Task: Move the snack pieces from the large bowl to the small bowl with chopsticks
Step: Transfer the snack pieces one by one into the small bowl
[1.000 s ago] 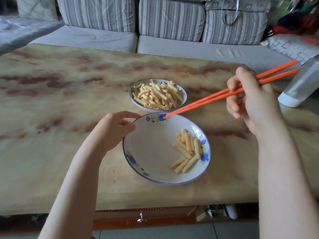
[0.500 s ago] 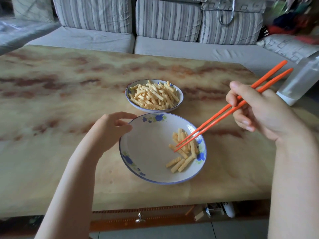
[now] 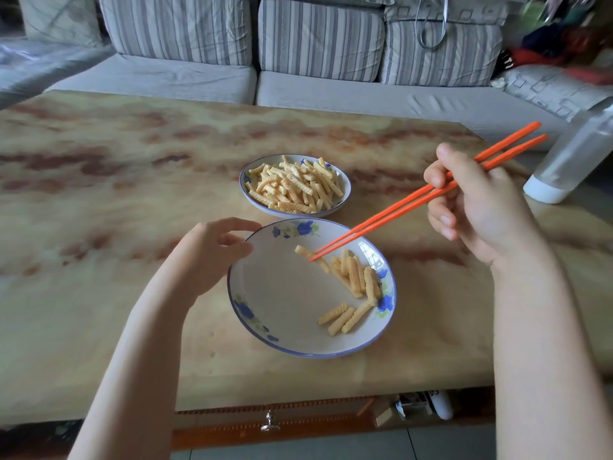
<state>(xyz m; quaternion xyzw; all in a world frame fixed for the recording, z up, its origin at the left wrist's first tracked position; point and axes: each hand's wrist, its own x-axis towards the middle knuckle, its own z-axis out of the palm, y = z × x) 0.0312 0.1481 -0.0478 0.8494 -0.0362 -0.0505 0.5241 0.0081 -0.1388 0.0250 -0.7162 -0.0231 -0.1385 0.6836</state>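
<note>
Striped sofa (image 3: 172, 31) cushions sit behind a marbled table (image 3: 99, 227), and both bowls stand on it in front of you. The small bowl (image 3: 244, 190), farther off, is heaped with snack pieces (image 3: 295, 187). The large bowl (image 3: 282, 300), just this side of it, has only a handful (image 3: 355, 277) left along its right side.

Your left hand (image 3: 205, 257) is curled on the large bowl's far-left rim, thumb against the edge and forefinger arched over it, steadying it. Your right hand (image 3: 481, 207) grasps the chopsticks (image 3: 398, 207), whose tips are drawn close together and meet one piece (image 3: 303, 251) lying apart from the rest, toward the bowl's far side.

You look to be at the pick-up step. Whether that piece is pinched or only touched I cannot tell.

Next, squeeze evenly across the ridged piece, lift it clear of the rim, carry it the short way over and let go above the heap. Keep the pressure light, since a thin crisp stick may snap or twist out.
</note>
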